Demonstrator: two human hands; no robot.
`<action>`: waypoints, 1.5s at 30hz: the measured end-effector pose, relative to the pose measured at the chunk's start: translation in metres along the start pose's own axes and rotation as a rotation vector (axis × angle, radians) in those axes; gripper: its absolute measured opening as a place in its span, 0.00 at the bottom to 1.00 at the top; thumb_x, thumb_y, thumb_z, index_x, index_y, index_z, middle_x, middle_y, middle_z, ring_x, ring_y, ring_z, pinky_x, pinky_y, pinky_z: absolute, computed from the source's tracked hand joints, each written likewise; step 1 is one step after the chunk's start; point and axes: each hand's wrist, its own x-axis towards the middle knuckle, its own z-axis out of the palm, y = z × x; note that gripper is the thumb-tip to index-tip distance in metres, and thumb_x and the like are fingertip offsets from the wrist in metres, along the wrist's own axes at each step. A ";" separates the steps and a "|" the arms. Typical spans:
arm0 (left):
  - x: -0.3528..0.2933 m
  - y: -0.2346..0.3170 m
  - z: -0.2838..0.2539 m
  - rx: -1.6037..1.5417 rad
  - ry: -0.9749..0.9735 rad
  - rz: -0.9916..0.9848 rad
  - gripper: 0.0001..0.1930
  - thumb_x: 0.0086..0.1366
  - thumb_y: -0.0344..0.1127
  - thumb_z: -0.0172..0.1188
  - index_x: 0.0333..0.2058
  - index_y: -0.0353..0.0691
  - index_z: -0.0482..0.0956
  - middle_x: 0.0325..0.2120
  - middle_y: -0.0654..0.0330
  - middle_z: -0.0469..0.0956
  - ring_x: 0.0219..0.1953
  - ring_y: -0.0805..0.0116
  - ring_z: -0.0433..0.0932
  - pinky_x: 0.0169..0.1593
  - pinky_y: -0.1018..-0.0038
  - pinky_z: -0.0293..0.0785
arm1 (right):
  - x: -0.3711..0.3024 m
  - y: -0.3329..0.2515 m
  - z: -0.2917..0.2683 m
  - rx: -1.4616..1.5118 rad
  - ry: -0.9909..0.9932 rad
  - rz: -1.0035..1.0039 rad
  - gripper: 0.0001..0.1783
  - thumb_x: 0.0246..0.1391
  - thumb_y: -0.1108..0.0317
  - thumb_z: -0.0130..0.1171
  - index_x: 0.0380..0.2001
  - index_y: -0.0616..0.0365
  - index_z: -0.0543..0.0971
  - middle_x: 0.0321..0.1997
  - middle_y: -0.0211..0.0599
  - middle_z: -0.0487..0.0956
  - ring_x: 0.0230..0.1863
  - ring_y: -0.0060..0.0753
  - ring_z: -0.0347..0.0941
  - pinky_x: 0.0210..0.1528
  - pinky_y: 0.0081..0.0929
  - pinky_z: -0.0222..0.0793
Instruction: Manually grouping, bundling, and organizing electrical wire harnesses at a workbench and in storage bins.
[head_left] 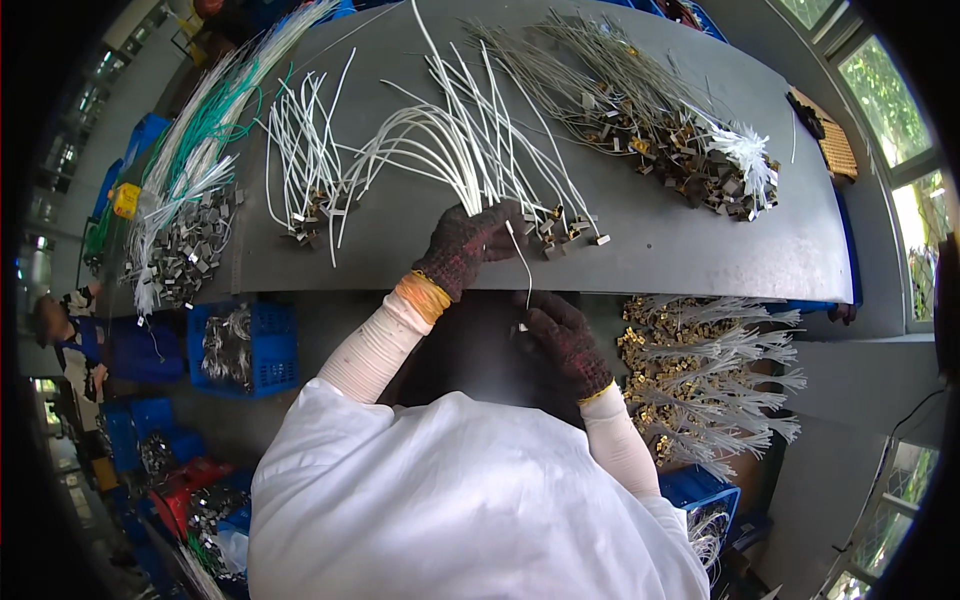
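Note:
My left hand [468, 247], in a dark red-and-black knit glove, is closed round a bundle of white wires [462, 165] that fans out over the grey table. From its fingers a single white wire [524, 262] bends down over the table's front edge. My right hand [567, 342], gloved alike, pinches the lower end of that wire, where a small pale piece [521, 327] shows. Just right of my left hand lie small brass-and-grey metal parts [560, 232] with white wires attached. Another small group of wired parts [308, 222] rests to the left.
On the grey table [640, 268], a heap of grey-wired metal parts [690, 165] lies far right and white and green wires [205, 140] lie left. Bundled brass-ended wires [705, 375] hang or lie below the right edge. A blue crate [243, 350] stands lower left; a person [75, 335] is beyond.

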 end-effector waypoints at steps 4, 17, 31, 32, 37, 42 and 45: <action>0.015 -0.014 -0.009 0.069 -0.030 0.013 0.12 0.67 0.37 0.60 0.45 0.37 0.79 0.34 0.58 0.82 0.36 0.65 0.83 0.39 0.66 0.83 | -0.009 -0.013 -0.017 0.278 -0.149 0.237 0.17 0.64 0.64 0.56 0.53 0.60 0.77 0.45 0.36 0.81 0.45 0.25 0.76 0.46 0.26 0.76; -0.013 -0.044 -0.009 0.020 -0.237 0.150 0.19 0.61 0.26 0.58 0.52 0.37 0.76 0.47 0.51 0.80 0.50 0.56 0.79 0.53 0.65 0.77 | 0.048 -0.017 -0.022 0.554 0.041 0.559 0.27 0.65 0.53 0.55 0.61 0.58 0.71 0.45 0.26 0.79 0.37 0.17 0.72 0.37 0.15 0.69; 0.015 -0.019 -0.028 1.095 -0.111 0.967 0.25 0.57 0.14 0.53 0.53 0.39 0.77 0.44 0.49 0.80 0.46 0.49 0.80 0.49 0.61 0.78 | 0.094 0.007 0.002 0.747 0.100 0.657 0.18 0.67 0.59 0.52 0.54 0.58 0.75 0.41 0.24 0.77 0.33 0.11 0.69 0.30 0.12 0.64; 0.013 -0.021 -0.028 1.122 -0.060 0.987 0.24 0.57 0.15 0.54 0.53 0.39 0.78 0.44 0.49 0.81 0.45 0.51 0.80 0.48 0.62 0.78 | 0.104 0.000 0.000 1.114 0.186 0.839 0.18 0.68 0.57 0.51 0.53 0.57 0.75 0.40 0.24 0.77 0.32 0.10 0.68 0.28 0.11 0.63; 0.022 -0.013 -0.029 1.012 -0.126 0.822 0.15 0.64 0.25 0.59 0.50 0.38 0.80 0.43 0.52 0.81 0.42 0.59 0.82 0.45 0.69 0.79 | 0.107 0.029 0.005 0.700 0.165 0.779 0.18 0.67 0.58 0.51 0.53 0.57 0.76 0.36 0.27 0.78 0.28 0.12 0.68 0.26 0.14 0.64; 0.038 -0.007 -0.054 0.146 0.138 -0.023 0.19 0.70 0.46 0.57 0.50 0.38 0.78 0.33 0.58 0.84 0.30 0.72 0.82 0.33 0.75 0.76 | 0.087 0.125 -0.018 0.139 0.292 0.690 0.14 0.63 0.64 0.57 0.49 0.56 0.79 0.29 0.27 0.78 0.24 0.15 0.71 0.26 0.17 0.68; 0.037 -0.010 -0.056 0.117 0.076 -0.118 0.22 0.70 0.51 0.56 0.51 0.39 0.78 0.32 0.60 0.83 0.28 0.76 0.79 0.30 0.80 0.71 | 0.110 0.165 -0.051 -0.470 0.323 0.701 0.17 0.56 0.64 0.60 0.49 0.52 0.79 0.42 0.43 0.80 0.38 0.41 0.79 0.42 0.36 0.74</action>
